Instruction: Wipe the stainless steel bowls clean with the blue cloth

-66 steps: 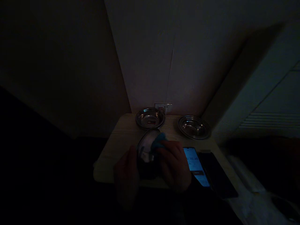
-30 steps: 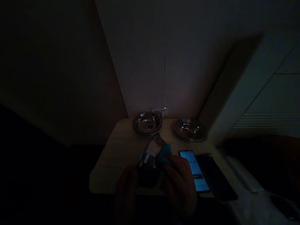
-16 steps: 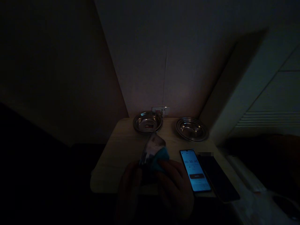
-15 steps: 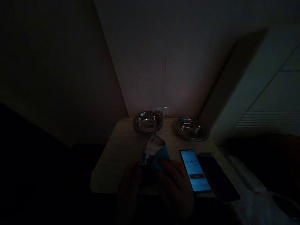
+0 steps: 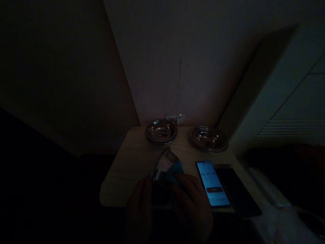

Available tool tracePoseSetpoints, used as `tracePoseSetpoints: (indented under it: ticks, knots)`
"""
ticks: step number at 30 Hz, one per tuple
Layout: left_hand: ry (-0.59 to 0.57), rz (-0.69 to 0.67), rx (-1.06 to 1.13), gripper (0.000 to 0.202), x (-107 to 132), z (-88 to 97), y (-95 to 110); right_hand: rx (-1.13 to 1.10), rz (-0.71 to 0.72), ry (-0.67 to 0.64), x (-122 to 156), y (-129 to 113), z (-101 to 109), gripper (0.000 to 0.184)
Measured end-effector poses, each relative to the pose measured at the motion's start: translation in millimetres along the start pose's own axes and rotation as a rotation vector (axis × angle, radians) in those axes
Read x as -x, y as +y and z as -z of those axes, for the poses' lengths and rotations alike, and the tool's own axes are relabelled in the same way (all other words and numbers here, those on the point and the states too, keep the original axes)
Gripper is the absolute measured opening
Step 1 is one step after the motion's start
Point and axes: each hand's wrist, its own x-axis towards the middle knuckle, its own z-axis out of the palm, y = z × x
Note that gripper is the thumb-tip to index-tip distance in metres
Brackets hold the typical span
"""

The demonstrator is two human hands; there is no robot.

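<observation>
A shiny metal bowl (image 5: 164,159) is held up on its side above the table's front edge, its lower part lost in the dark. My left hand (image 5: 140,200) closes on the bowl's left rim. In the fingers of my right hand (image 5: 191,200) is a blue cloth (image 5: 174,170), pressed against the inside of the bowl. Dim light hides whether it is a cloth or a thin sponge. Behind the hands, several similar metal bowls stand in two groups: a left stack (image 5: 161,131) with a small label inside, and a right stack (image 5: 209,139).
To the right of my right hand a lit phone (image 5: 214,189) shows a timer. Beside it lies a dark phone-like slab (image 5: 240,195). The pale wooden table (image 5: 122,169) meets the wall, where a socket plate (image 5: 175,118) sits. Whitish plastic (image 5: 276,217) lies at the right.
The view has shifted slightly. Both hands keep their hold, and the blue cloth stays against the bowl's inside with only a small movement.
</observation>
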Motion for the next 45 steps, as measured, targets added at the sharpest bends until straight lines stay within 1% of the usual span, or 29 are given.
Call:
tracePoseSetpoints:
  ticks: [2,4,5,7,8,11,12,14,17,19,22,24,26,28,29,32,33,34,35,36,37,39,40,42,43,45]
  knots:
    - [0.071,-0.037,-0.017,0.035,6.4,-1.3,-10.9,0.004,-0.028,-0.007,2.5,-1.7,-0.3,0.016]
    - [0.096,-0.048,-0.032,0.035,10.3,-3.7,-17.0,-0.004,-0.041,-0.022,5.5,-4.9,-0.4,0.017]
    - [0.098,-0.025,-0.053,0.035,10.8,-5.2,-17.4,-0.009,-0.048,-0.024,6.5,-6.3,-0.1,0.017]
    - [0.078,0.005,-0.068,0.032,9.6,-8.0,-13.1,-0.012,-0.050,-0.031,5.5,-7.1,1.1,0.016]
    - [0.043,0.007,-0.068,0.032,8.7,-9.1,-9.5,-0.010,-0.044,-0.033,3.0,-6.2,2.0,0.016]
    - [-0.035,-0.019,-0.061,0.036,9.1,-10.1,0.5,-0.002,-0.057,-0.055,-10.5,-0.9,4.7,0.018]
    - [-0.025,-0.033,-0.070,0.037,10.5,-9.7,2.2,0.002,-0.083,-0.061,-15.6,0.6,5.4,0.019]
    - [0.037,-0.063,-0.102,0.034,14.1,-8.2,2.5,-0.002,-0.120,-0.069,-23.5,1.7,5.9,0.019]
    - [0.122,-0.096,-0.143,0.030,16.8,-6.3,-1.1,-0.048,-0.091,-0.089,-27.9,0.0,5.3,0.019]
    - [0.109,-0.101,-0.147,0.029,15.7,-5.9,-2.7,-0.059,-0.076,-0.085,-28.6,-0.1,4.2,0.018]
    - [0.094,-0.095,-0.152,0.031,12.3,-6.6,-1.6,-0.047,-0.121,-0.078,-31.2,1.6,3.2,0.018]
    - [0.107,-0.091,-0.156,0.032,10.4,-7.2,0.4,-0.070,-0.095,-0.121,-33.4,2.5,3.2,0.018]
    - [0.058,-0.094,-0.155,0.031,9.6,-7.6,2.0,-0.081,-0.070,-0.142,-35.2,3.6,3.5,0.018]
    - [-0.006,-0.096,-0.152,0.032,9.7,-7.4,2.4,-0.059,-0.091,-0.128,-36.2,5.0,4.1,0.019]
    - [-0.002,-0.094,-0.154,0.031,10.1,-7.3,2.2,-0.052,-0.103,-0.122,-36.3,5.6,4.6,0.019]
    - [0.073,-0.096,-0.160,0.024,10.4,-7.7,1.5,-0.094,-0.061,-0.160,-36.2,5.5,6.1,0.016]
    - [0.073,-0.104,-0.154,0.025,10.1,-8.1,1.5,-0.101,-0.052,-0.159,-36.3,4.9,6.5,0.016]
    - [0.022,-0.109,-0.143,0.030,9.5,-8.5,1.6,-0.097,-0.057,-0.147,-36.4,4.1,6.6,0.016]
    - [0.005,-0.110,-0.139,0.036,8.8,-8.8,1.9,-0.088,-0.068,-0.137,-36.6,3.2,6.4,0.016]
    - [0.009,-0.110,-0.140,0.038,8.1,-9.0,2.2,-0.082,-0.081,-0.128,-36.8,2.3,5.9,0.017]
    - [0.029,-0.123,-0.146,0.035,7.3,-9.0,2.6,-0.088,-0.085,-0.130,-37.0,1.6,4.9,0.017]
    - [0.031,-0.132,-0.147,0.026,5.9,-8.8,3.8,-0.119,-0.079,-0.150,-37.4,1.7,2.0,0.018]
    - [0.006,-0.133,-0.142,0.028,5.2,-8.7,4.7,-0.126,-0.067,-0.153,-37.7,2.6,0.1,0.019]
    - [-0.017,-0.126,-0.136,0.033,3.6,-8.8,7.6,-0.087,-0.088,-0.127,-38.5,5.6,-3.8,0.019]
    - [-0.014,-0.121,-0.135,0.035,2.7,-9.1,9.3,-0.075,-0.104,-0.117,-38.8,7.2,-5.5,0.019]
    - [0.017,-0.115,-0.133,0.035,0.8,-10.0,12.7,-0.092,-0.103,-0.144,-38.9,9.5,-8.1,0.019]
